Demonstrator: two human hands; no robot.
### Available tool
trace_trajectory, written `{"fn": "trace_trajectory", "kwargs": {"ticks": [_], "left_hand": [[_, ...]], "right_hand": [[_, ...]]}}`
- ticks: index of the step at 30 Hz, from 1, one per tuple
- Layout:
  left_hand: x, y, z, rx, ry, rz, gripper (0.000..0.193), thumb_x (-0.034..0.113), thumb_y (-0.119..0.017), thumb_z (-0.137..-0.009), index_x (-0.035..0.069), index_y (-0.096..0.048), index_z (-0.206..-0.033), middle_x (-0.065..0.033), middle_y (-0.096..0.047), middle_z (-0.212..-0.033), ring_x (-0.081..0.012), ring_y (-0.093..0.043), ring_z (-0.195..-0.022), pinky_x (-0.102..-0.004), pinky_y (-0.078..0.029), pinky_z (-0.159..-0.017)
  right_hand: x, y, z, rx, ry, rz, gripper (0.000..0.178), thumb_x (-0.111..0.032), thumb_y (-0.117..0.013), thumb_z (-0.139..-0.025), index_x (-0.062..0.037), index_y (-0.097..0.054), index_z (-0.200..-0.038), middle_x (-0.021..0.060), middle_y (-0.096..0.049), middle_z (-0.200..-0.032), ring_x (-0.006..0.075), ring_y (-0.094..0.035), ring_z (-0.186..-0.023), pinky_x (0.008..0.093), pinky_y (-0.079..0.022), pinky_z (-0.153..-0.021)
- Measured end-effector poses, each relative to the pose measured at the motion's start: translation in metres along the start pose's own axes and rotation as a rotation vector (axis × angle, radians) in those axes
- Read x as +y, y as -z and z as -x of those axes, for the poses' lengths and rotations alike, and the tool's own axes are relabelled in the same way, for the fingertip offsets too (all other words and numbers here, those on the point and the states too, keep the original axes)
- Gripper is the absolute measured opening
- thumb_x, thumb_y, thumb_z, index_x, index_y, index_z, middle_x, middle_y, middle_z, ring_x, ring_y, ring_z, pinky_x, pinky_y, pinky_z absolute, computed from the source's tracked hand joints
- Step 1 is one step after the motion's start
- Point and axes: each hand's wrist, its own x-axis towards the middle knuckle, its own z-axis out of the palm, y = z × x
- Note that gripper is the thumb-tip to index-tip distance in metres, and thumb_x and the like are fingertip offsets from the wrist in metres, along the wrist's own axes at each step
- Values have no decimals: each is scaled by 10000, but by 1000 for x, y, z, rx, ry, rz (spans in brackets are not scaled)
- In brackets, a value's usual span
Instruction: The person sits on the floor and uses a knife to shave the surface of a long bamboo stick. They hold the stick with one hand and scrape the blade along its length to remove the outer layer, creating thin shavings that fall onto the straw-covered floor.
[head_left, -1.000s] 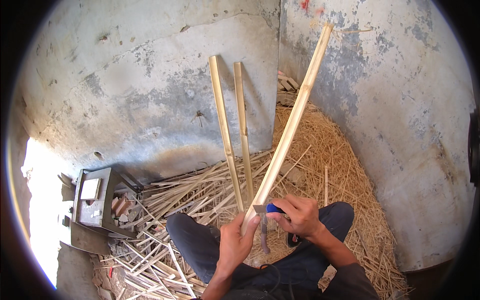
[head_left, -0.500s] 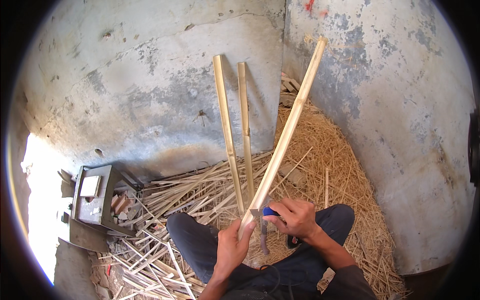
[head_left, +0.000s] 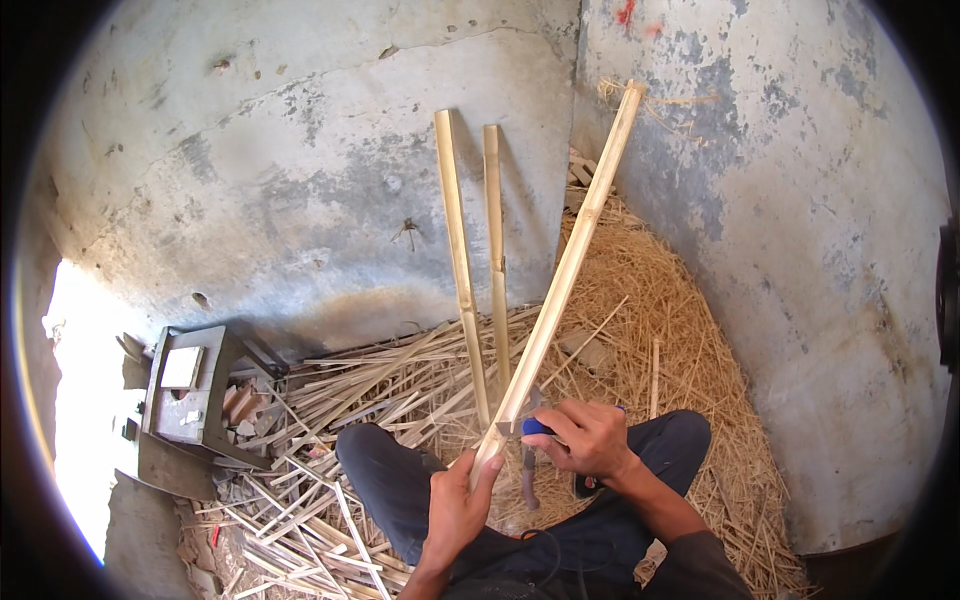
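A long split bamboo strip (head_left: 566,283) slants up and away from my lap, its pale face turned up and its far end near the wall. Around its near end my left hand (head_left: 459,508) is closed, the thumb lying along the edge. My right hand (head_left: 588,440) grips a knife by its blue handle (head_left: 537,427). The short blade rests on the strip just ahead of my left fingers. Right-hand fingers hide most of the handle. Between my legs stands a dark curved piece (head_left: 529,478) whose kind I cannot tell.
Two more bamboo strips (head_left: 457,225) lean on the far wall (head_left: 300,120). Thin slats (head_left: 400,365) litter the floor at left. A pile of shavings (head_left: 690,350) fills the right corner. A worn wooden stool-like frame (head_left: 210,400) lies at the left by broken bricks.
The bamboo strip's far end has swung slightly left. The knife blade has slid a little down the strip toward my left hand. Both hands keep their grips.
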Motion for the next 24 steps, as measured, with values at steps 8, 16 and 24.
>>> {"fn": "trace_trajectory", "kwargs": {"ticks": [8,16,24], "left_hand": [[-30,7,28,-102,87,-84,374,302,-718,-1088,-33,-682,-925,-140,-532,-587,-185,-458,-512,-369,-409,-514],[-57,16,62,-226,152,-26,373,288,-723,-1085,-33,-683,-899,-77,-518,-591,-79,-456,-587,-343,-396,-528],[-30,-7,9,-35,19,-71,340,265,-747,-1065,-26,-670,-906,-130,-563,-615,-170,-506,-563,-366,-428,-536]], "right_hand": [[66,11,-23,248,-257,28,341,-408,-738,-1038,-74,-802,-1057,100,-738,-821,258,-697,-627,393,-537,-577],[177,65,-25,338,-699,129,444,-426,-621,-1122,-11,-779,-1099,62,-711,-760,153,-611,-649,340,-464,-581],[59,2,18,116,-306,-268,309,-316,-757,-1033,-26,-741,-1139,107,-745,-936,273,-736,-739,377,-577,-662]]}}
